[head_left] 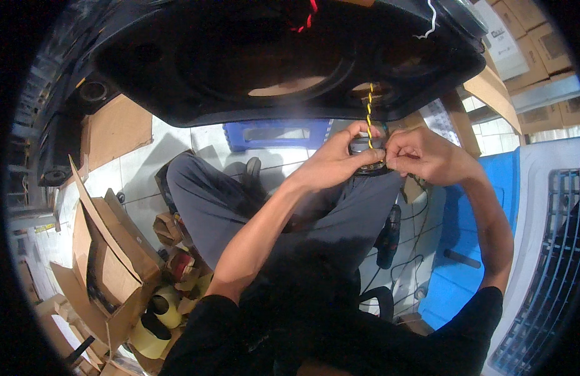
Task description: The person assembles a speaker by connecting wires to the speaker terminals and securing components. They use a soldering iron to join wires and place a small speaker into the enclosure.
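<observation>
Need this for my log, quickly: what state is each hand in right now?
Left hand: closed, holding a small round part.
Right hand: closed in a pinch beside it; whether it holds anything cannot be told.

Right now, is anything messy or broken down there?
Messy, yes: on the left, yellow rolls lie jumbled beside a cardboard box with flaps open. A red wire looks odd too, hanging loose by the big black box. I see nothing spilled or broken.

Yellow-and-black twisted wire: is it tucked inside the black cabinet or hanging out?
Hanging out: the twisted wire runs from the small round hole in the cabinet down to the left hand.
</observation>
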Demonstrator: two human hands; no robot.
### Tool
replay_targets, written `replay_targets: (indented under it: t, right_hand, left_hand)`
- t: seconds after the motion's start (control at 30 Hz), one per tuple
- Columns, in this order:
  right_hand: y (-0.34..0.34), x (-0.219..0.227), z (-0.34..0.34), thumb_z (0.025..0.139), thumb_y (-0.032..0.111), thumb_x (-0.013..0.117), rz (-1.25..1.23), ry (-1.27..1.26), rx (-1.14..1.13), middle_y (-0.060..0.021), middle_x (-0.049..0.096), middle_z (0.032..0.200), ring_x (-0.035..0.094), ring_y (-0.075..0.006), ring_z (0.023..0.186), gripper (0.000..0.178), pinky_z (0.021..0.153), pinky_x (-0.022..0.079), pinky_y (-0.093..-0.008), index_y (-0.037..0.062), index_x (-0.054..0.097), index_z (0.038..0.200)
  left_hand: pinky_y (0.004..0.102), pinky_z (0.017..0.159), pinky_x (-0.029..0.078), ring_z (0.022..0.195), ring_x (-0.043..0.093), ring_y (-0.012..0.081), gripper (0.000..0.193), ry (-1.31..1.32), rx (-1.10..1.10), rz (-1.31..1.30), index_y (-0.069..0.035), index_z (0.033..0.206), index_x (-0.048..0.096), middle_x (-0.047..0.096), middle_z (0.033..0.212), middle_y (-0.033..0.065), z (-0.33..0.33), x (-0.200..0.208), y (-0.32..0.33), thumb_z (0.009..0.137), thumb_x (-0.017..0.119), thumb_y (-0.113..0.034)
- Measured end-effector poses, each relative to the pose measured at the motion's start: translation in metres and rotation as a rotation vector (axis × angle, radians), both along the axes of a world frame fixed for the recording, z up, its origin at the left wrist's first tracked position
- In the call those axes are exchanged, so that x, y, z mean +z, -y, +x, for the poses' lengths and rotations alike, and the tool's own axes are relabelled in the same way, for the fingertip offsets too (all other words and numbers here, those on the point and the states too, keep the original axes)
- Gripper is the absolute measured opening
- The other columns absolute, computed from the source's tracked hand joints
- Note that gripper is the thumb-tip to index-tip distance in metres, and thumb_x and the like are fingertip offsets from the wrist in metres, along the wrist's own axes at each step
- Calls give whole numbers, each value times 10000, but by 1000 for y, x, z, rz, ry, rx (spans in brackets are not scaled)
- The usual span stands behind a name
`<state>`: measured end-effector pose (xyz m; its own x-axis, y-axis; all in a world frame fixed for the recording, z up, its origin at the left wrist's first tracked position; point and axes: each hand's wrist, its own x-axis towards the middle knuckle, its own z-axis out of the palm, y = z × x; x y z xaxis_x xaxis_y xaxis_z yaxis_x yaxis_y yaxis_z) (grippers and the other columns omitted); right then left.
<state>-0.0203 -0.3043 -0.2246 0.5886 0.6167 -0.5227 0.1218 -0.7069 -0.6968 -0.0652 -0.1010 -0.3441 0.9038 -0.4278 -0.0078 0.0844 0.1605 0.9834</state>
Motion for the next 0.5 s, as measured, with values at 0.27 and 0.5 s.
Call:
replay_targets:
  t: [0.27,0.5]
  right_hand:
    - [-1,-6,-17,957,158,629,26,141,-45,-103,666,688,647,-152,623,191,585,482,-323,-23,658,903]
    - [-1,7,-23,939,150,642,-48,178,-18,-129,675,705,660,-181,622,179,589,486,-340,-25,668,909]
  left_hand:
    - [329,1030,444,1170,564,171,381,25,6,6,-39,1268,586,592,1242,82,-3,5,-2,928,695,-171]
    - [318,1012,450,1141,565,164,359,26,20,42,-30,1243,589,618,1161,74,-10,5,4,918,687,-149]
